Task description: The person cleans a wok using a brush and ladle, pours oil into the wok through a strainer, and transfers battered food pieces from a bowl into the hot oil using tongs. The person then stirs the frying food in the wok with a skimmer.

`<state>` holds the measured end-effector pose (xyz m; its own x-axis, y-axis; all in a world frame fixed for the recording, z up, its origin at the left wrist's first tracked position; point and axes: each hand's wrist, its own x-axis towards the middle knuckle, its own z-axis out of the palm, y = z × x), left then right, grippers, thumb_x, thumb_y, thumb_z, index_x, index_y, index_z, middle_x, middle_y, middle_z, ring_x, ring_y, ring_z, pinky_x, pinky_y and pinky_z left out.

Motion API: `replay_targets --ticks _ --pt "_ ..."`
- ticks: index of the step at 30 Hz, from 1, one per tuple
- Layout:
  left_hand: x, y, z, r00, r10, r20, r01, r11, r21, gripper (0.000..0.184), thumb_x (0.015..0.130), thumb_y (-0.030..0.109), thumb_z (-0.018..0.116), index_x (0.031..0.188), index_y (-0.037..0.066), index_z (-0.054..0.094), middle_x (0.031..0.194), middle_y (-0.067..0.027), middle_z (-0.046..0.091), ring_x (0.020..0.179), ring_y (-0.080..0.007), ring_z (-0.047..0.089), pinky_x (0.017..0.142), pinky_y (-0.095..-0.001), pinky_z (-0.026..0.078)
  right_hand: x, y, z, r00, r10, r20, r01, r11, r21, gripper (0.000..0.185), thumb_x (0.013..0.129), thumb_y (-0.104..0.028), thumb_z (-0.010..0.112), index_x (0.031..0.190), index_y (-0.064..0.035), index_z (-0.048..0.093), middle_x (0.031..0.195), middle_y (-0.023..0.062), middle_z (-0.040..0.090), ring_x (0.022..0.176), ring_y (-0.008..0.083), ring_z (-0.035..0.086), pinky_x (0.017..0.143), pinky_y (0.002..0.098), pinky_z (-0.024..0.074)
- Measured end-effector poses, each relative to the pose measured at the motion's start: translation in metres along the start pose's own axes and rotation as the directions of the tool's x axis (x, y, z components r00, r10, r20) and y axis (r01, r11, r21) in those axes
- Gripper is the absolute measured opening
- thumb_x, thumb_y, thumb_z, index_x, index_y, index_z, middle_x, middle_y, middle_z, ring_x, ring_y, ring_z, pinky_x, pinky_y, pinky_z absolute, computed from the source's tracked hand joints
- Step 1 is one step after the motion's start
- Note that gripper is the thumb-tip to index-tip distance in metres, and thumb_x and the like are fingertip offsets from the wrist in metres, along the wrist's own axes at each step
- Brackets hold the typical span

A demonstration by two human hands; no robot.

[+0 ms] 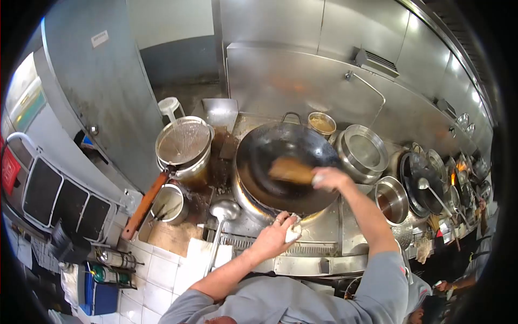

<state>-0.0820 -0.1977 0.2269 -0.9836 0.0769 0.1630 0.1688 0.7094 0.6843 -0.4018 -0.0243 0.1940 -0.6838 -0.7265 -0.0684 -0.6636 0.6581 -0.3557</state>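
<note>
Head view: right hand [329, 179] curled round the end of a tan brush-like tool [291, 170], fingers closed on it as far as the blur shows; can't tell the exact type. Tool is over the bowl of a big black wok [270, 143], right of its middle; can't tell if it touches the metal. Left hand [271, 238] partly closed on a folded white cloth [294, 229], at the wok's near rim. Wok sits on a burner ring in the steel desk [322, 227].

Left of wok: ladle [224, 209], bowl end toward the wok; small pot [168, 193] with utensils inside; strainer [182, 141] on top of a larger pot [191, 175]. Behind, right: bowl [322, 132] with yellowish contents.
</note>
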Motion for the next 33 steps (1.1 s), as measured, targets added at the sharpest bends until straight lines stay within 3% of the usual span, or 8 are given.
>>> replay_targets --ticks 3,6,12,16,20,26,31,33 --pt "0.005 0.000 -0.017 0.997 -0.080 -0.012 0.080 0.997 -0.020 0.062 0.085 0.033 0.066 0.133 0.005 0.038 0.134 -0.0234 0.039 0.106 -0.0442 0.054 0.087 -0.0484 0.049 0.014 0.000 -0.043 0.867 0.361 -0.344 -0.465 0.835 -0.295 0.057 0.077 -0.023 0.069 0.132 -0.0175 0.050 0.109 0.0245 0.063 0.088 0.0397 0.065 0.072 0.0442 0.0538" --pt "-0.002 -0.012 -0.010 0.996 -0.080 -0.034 0.079 0.997 -0.011 0.065 0.084 0.031 0.066 0.135 0.006 0.035 0.135 -0.0232 0.038 0.106 -0.0440 0.055 0.085 -0.0485 0.050 0.020 -0.045 -0.031 0.560 0.416 -0.716 -0.277 0.909 0.311 0.044 0.078 -0.022 0.065 0.120 -0.0155 0.054 0.087 0.0250 0.066 0.088 0.0432 0.064 0.077 0.0503 0.0504" --pt "0.000 -0.026 -0.006 0.999 0.009 -0.052 -0.009 1.000 0.005 0.069 0.082 0.028 0.067 0.136 0.003 0.032 0.132 -0.0238 0.040 0.104 -0.0438 0.055 0.085 -0.0480 0.050 -0.005 -0.121 0.011 0.851 0.109 0.514 -0.405 0.759 0.510 0.077 0.072 -0.036 0.075 0.139 -0.0130 0.045 0.114 0.0141 0.065 0.099 0.0271 0.063 0.086 0.0354 0.0500" --pt "-0.002 -0.018 -0.012 0.999 -0.008 -0.053 0.007 1.000 -0.029 0.065 0.083 0.027 0.065 0.134 0.001 0.033 0.132 -0.0258 0.041 0.104 -0.0445 0.056 0.085 -0.0484 0.050 0.012 -0.024 -0.030 0.967 0.250 -0.059 -0.249 0.854 -0.456 0.068 0.080 -0.027 0.067 0.141 -0.0173 0.039 0.101 0.0205 0.067 0.089 0.0363 0.066 0.079 0.0438 0.0525" --pt "-0.004 -0.022 -0.006 0.997 -0.008 -0.081 0.004 0.999 -0.054 0.063 0.083 0.023 0.065 0.133 0.001 0.034 0.132 -0.0267 0.041 0.102 -0.0437 0.057 0.084 -0.0476 0.050 0.045 -0.036 -0.028 0.681 0.298 -0.669 -0.325 0.941 0.089 0.057 0.079 -0.025 0.066 0.132 -0.0125 0.046 0.096 0.0249 0.066 0.091 0.0418 0.063 0.081 0.0488 0.0496" --pt "-0.004 -0.035 -0.004 0.993 0.058 -0.102 -0.058 0.998 0.001 0.065 0.080 0.020 0.067 0.131 -0.003 0.034 0.133 -0.0262 0.041 0.098 -0.0423 0.059 0.081 -0.0473 0.051 0.035 -0.126 0.042 0.942 0.084 0.324 -0.302 0.629 0.716 0.077 0.080 -0.020 0.070 0.146 -0.0103 0.032 0.091 0.0077 0.063 0.055 0.0181 0.058 0.048 0.0332 0.0486" --pt "-0.005 -0.022 -0.013 0.998 0.018 -0.066 -0.021 0.998 -0.052 0.064 0.082 0.021 0.066 0.131 -0.005 0.035 0.134 -0.0250 0.039 0.100 -0.0420 0.058 0.083 -0.0473 0.050 -0.029 -0.014 -0.032 0.990 -0.060 0.124 0.091 0.960 -0.265 0.070 0.075 -0.025 0.072 0.138 -0.0138 0.044 0.109 0.0168 0.065 0.092 0.0307 0.065 0.085 0.0425 0.0497" --pt "-0.006 -0.019 -0.012 0.999 -0.016 -0.049 0.013 0.997 -0.072 0.063 0.082 0.022 0.066 0.130 -0.004 0.035 0.133 -0.0249 0.040 0.099 -0.0424 0.058 0.082 -0.0476 0.050 -0.024 -0.045 -0.072 0.894 0.399 -0.202 -0.446 0.766 -0.463 0.066 0.076 -0.023 0.067 0.137 -0.0144 0.043 0.107 0.0205 0.065 0.098 0.0365 0.063 0.084 0.0454 0.0502"
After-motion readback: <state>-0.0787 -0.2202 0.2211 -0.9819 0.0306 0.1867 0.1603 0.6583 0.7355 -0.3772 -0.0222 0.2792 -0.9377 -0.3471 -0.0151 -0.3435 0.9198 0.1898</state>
